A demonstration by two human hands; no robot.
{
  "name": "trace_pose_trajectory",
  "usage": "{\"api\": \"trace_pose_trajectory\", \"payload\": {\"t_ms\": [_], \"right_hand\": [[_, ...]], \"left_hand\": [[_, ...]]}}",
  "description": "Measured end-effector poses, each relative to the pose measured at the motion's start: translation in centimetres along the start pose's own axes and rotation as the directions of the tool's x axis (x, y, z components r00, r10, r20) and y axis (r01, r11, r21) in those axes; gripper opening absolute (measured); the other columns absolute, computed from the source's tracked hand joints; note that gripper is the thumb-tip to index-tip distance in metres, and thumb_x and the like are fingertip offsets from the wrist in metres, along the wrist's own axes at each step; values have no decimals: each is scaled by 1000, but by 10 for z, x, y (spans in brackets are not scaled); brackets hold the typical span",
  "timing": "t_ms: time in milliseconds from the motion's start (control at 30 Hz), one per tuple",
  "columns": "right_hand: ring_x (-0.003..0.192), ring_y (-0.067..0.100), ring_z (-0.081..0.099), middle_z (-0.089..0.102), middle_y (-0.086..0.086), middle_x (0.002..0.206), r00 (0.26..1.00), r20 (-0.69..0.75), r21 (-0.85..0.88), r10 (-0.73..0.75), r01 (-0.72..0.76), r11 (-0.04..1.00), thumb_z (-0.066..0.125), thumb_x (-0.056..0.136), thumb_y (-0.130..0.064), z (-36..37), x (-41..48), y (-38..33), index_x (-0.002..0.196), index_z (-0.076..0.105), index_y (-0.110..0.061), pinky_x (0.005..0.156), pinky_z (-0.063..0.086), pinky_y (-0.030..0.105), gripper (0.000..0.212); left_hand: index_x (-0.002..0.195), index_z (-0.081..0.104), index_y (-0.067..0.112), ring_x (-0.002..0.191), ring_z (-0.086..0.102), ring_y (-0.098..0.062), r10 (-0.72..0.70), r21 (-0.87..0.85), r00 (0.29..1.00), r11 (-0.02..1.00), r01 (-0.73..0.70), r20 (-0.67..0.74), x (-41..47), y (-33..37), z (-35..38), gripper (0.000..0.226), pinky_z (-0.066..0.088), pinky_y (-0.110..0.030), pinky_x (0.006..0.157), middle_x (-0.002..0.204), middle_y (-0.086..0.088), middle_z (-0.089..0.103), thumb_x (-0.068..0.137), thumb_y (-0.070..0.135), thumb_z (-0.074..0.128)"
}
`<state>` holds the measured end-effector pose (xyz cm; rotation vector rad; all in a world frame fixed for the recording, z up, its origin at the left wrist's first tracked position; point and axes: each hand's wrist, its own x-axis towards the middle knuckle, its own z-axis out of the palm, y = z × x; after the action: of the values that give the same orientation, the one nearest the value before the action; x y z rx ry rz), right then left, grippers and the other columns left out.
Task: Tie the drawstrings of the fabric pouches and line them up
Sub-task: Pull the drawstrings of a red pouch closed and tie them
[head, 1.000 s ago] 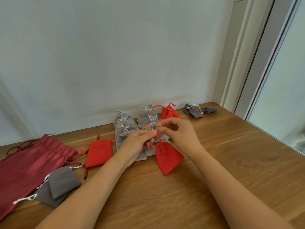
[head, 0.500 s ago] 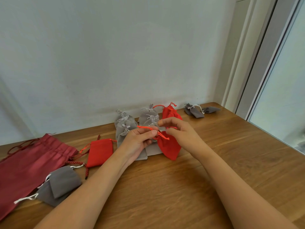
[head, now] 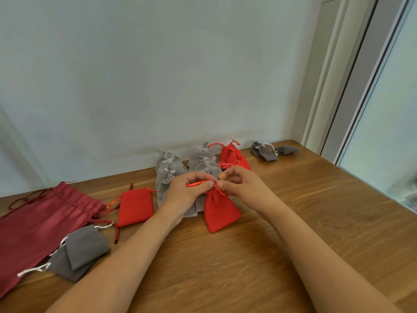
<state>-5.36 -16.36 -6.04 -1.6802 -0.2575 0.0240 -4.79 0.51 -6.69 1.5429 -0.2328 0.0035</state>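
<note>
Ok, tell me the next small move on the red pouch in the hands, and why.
Probably pull the drawstring ends apart to snug the knot: the left hand and right hand both pinch it above the red pouch, whose neck is already gathered, and a slack stretch lies across the left hand.

Bare hands and forearms
The left hand (head: 187, 196) and right hand (head: 247, 188) are shown uncovered; both forearms are seen bare to the lower edge.
</note>
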Motion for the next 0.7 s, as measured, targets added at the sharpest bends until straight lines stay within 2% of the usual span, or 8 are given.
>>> {"api": "trace_pose_trajectory", "payload": {"t_ms": [133,267,367,567,700], "right_hand": [[67,4,64,69,-1,71,996,59,91,71,-76,993,71,82,-1,1,-4,-1,87,62,-14,65,49,16,17],[67,5,64,67,-3,73,987,82,267,139,-156,951,67,87,-10,5,-6,-3,85,61,-13,63,50,16,7],[68,7,64,66,-1,74,984,101,352,148,-175,919,65,88,-8,3,-4,-6,84,60,-14,65,51,19,8],[67,8,66,68,-1,73,983,100,367,151,-177,913,68,82,2,2,-6,-7,82,57,-15,64,52,19,20],[67,10,67,69,1,72,989,82,352,124,-146,925,69,79,7,3,-7,-8,79,57,-12,64,53,19,23]], "left_hand": [[76,76,18,76,65,-12,-24,-30,999,999,25,46,-1,2,1,17,53,-20,70,79,-3,71,80,2,70],[70,76,19,68,64,-10,-32,-93,997,995,39,75,-1,4,1,27,52,-19,67,72,-2,70,81,-3,66],[72,75,17,71,64,-12,-10,-81,994,996,19,111,0,4,0,26,52,-21,71,73,-4,70,82,-5,64],[74,73,15,68,64,-11,36,-18,994,999,-34,98,-2,9,1,24,52,-19,67,71,-2,69,83,-5,64],[82,71,10,69,66,-8,75,16,994,997,-76,86,-3,12,1,16,53,-18,66,72,2,71,83,-5,65]]}}
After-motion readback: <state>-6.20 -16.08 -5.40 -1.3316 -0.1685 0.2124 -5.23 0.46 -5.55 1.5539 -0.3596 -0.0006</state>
